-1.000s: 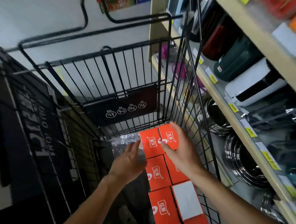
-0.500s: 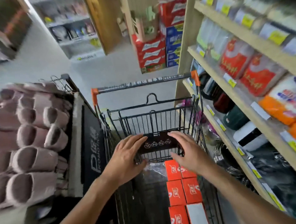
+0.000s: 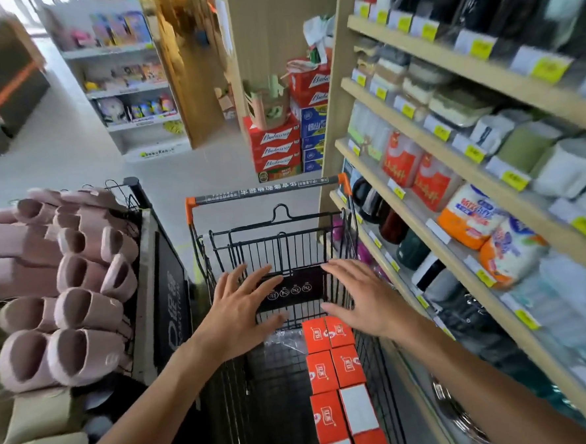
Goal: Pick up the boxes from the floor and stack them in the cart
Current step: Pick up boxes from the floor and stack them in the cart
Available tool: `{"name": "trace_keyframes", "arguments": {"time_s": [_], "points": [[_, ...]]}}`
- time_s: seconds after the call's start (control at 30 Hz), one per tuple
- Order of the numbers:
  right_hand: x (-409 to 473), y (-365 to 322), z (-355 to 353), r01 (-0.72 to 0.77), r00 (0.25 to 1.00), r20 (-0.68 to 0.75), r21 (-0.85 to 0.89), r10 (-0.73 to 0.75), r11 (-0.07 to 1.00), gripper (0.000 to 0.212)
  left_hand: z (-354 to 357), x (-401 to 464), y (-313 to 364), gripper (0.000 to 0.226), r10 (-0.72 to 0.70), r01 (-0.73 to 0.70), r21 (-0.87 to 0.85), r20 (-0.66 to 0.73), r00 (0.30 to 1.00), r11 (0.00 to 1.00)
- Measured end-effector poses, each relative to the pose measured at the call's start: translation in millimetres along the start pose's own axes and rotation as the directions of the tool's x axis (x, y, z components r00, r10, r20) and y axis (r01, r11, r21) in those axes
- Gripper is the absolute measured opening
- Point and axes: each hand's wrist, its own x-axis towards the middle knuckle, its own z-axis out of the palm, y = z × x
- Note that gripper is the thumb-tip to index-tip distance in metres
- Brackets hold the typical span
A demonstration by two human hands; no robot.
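A black wire cart with an orange-capped handle stands in front of me in the aisle. Along its right side lie several small orange boxes in two rows, one showing a white face. My left hand hovers over the cart's middle, fingers spread, holding nothing. My right hand hovers just above the far orange boxes, fingers apart and empty. Both hands are in front of the cart's dark sign panel. No boxes on the floor are visible.
A wooden shelf unit with packaged goods and yellow price tags lines the right. A rack of pink slippers stands at the left. Stacked red and blue beer cases sit beyond the cart. Pale floor stretches ahead.
My view has lifted from inside the cart up to the aisle. Both hands have risen off the orange boxes and spread open above the cart.
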Motion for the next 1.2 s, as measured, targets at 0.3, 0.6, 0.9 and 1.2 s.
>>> {"name": "trace_keyframes", "arguments": {"time_s": [0.3, 0.6, 0.9, 1.2], "points": [[-127.0, -41.0, -32.2, -0.232, 0.972, -0.069, -0.095, 0.226, 0.968, 0.08, -11.3, -41.1, 37.5, 0.09, 0.235, -0.236, -0.057, -0.009, 0.972, 0.97], [-287.5, -48.4, -38.8, -0.561, 0.825, -0.145, -0.084, 0.547, 0.824, 0.083, 1.9, -50.0, 145.0, 0.082, 0.538, -0.526, -0.15, 0.054, 0.841, 0.837], [-446.3, -38.7, -38.2, -0.781, 0.6, -0.265, 0.011, 0.755, 0.625, 0.098, 40.3, -68.9, 286.8, 0.09, 0.754, -0.735, -0.168, 0.132, 0.644, 0.657], [-672.3, -41.5, -21.1, -0.931, 0.292, -0.332, 0.115, 0.897, 0.346, 0.103, 83.0, -153.4, 485.4, 0.086, 0.917, -0.91, -0.176, 0.214, 0.336, 0.374]]}}
